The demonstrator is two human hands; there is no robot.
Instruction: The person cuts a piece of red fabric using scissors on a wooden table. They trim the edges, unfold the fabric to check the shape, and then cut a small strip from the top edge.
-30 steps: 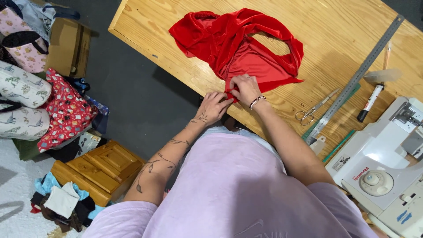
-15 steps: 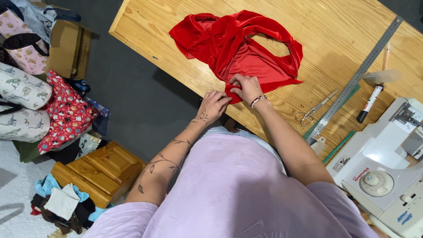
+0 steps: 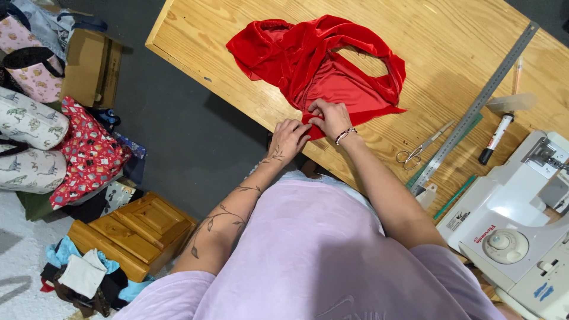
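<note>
Two hands point(image 3: 311, 127) on one red garment point(image 3: 323, 68)

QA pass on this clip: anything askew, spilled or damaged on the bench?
Nothing damaged or spilled. The red velvet fabric lies bunched on the wooden table, both hands pinching its near edge. The metal ruler lies diagonally.

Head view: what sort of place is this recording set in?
Likely a home sewing workspace: a white sewing machine on a wooden table, scissors beside a long metal ruler, both hands pinching red velvet fabric.
</note>
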